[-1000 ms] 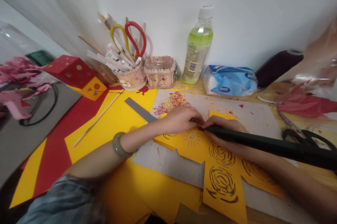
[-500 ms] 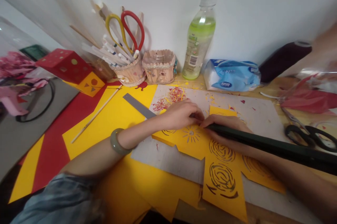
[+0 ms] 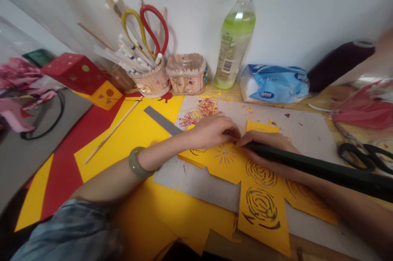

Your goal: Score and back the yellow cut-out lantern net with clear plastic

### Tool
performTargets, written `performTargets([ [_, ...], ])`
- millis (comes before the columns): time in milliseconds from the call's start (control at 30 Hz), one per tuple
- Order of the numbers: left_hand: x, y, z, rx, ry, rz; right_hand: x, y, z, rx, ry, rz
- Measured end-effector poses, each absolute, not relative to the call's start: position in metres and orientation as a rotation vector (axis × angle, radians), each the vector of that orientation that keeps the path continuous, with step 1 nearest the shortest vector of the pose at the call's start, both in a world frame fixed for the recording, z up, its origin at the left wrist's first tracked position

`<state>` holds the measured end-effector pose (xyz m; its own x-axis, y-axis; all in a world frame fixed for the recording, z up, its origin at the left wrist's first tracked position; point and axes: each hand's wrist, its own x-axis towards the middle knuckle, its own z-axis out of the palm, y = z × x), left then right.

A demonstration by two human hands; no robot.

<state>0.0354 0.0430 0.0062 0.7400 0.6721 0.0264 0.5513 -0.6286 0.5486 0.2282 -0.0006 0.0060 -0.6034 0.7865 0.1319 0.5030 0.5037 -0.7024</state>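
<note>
A yellow card (image 3: 260, 232) with cut-out swirl and sunburst patterns lies flat in the middle, its left part slightly raised. Over its upper part my left hand (image 3: 216, 130) is closed, fingers curled down; whatever they grip is hidden, though a dark spot shows beneath them. My right hand (image 3: 267, 140) meets it from the right, its fingertips close to the left fingers. A long dark bar (image 3: 307, 165) crosses in front of the right hand and hides part of it. Beyond my left forearm, a metal ruler (image 3: 161, 120) runs toward the card.
Paper scraps (image 3: 202, 111) lie on the grey board (image 3: 302, 130). Behind stand a pen holder (image 3: 153, 83), a small basket (image 3: 187, 79), a drink bottle (image 3: 235, 44) and a tissue pack (image 3: 274, 83). Black-handled scissors (image 3: 357, 156) lie right; a stick (image 3: 113, 130) and red box (image 3: 76, 75) left.
The view has shifted slightly. My hands keep nearly the same pose on the card, and nothing has visibly been picked up or let go.
</note>
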Motion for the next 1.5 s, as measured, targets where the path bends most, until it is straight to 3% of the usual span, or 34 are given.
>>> performTargets([
  [633, 0.034, 0.044, 0.003, 2.430, 0.884, 0.356, 0.229, -0.002, 0.006, -1.105, -2.320, 0.803],
  [1267, 0.035, 0.035, 0.015, 2.412, 1.007, 0.278, 0.228, 0.006, 0.019, -1.019, -2.310, 1.065],
  [1500, 0.034, 0.037, 0.015, 2.387, 1.014, 0.302, 0.230, 0.005, 0.005, -1.062, -2.225, 0.985],
])
